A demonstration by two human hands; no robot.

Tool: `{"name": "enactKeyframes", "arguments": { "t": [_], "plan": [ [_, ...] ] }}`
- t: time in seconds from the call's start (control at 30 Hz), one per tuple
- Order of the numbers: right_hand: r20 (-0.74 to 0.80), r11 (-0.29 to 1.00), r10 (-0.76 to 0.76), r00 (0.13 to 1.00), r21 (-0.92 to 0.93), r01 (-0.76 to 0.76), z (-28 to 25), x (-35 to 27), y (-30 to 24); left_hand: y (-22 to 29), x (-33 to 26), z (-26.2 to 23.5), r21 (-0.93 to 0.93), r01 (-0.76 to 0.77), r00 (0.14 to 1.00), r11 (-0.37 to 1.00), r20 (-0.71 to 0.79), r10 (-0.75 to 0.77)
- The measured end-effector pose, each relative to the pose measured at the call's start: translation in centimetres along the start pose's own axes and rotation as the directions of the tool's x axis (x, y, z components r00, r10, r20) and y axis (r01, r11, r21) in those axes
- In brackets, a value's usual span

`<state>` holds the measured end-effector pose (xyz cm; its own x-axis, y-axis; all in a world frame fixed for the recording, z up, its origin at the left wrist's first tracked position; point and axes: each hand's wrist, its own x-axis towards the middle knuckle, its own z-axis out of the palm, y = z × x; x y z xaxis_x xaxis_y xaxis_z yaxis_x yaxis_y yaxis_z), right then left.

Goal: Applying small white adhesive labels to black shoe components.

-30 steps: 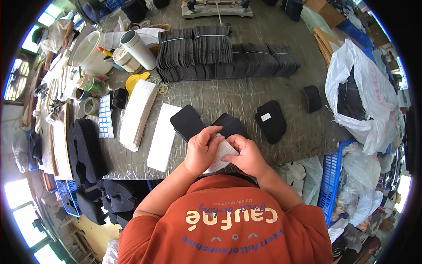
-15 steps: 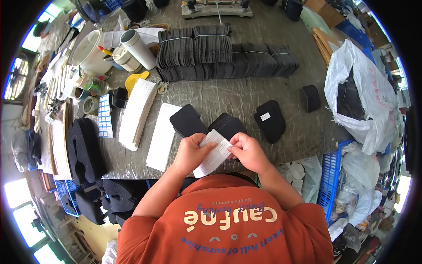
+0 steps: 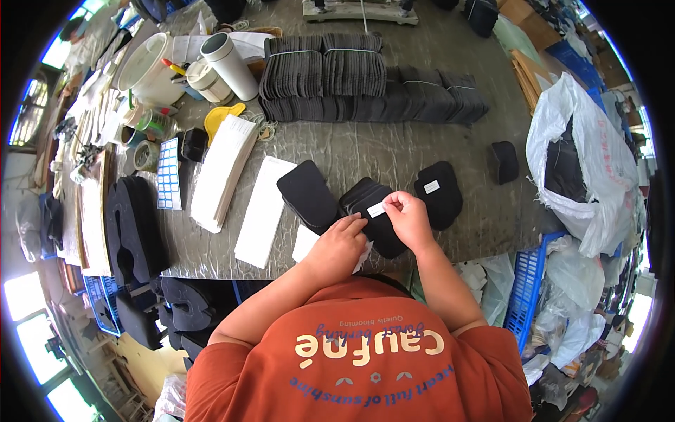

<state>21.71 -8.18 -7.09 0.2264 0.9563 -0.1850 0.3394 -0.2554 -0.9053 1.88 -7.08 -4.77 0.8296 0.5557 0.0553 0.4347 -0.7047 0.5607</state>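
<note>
My right hand pinches a small white label at the surface of a black rounded pad. The fingertips of my left hand rest on that pad's left edge. Beneath the same hand a white label sheet sticks out on both sides; its thumb is hidden. Behind the pad lie more black pads, partly covered. A stack of dark pads sits to the left. On the right, another black pad carries a white label.
White paper strips lie left of the pads. Bundled black pads line the far table. A white tumbler and a bucket stand far left. A white sack and blue crate are at right.
My right hand has left the label sheet and moved to a black pad with a label. My left hand has turned palm down over the sheet. The front pad has come nearer to me.
</note>
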Motion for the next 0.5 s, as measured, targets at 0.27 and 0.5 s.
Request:
{"name": "enactKeyframes", "arguments": {
  "t": [0.27,0.5],
  "plan": [
    [-0.007,0.998,-0.022,1.000,-0.055,0.022,0.4,0.3,1.0,0.0,0.1,0.3,0.029,-0.006,1.000,1.000,0.011,0.006],
    [-0.020,0.995,-0.050,0.999,-0.090,0.048,0.3,0.3,1.0,0.6,0.8,-0.1,0.153,-0.008,0.997,0.988,0.079,-0.005]
  ]
}}
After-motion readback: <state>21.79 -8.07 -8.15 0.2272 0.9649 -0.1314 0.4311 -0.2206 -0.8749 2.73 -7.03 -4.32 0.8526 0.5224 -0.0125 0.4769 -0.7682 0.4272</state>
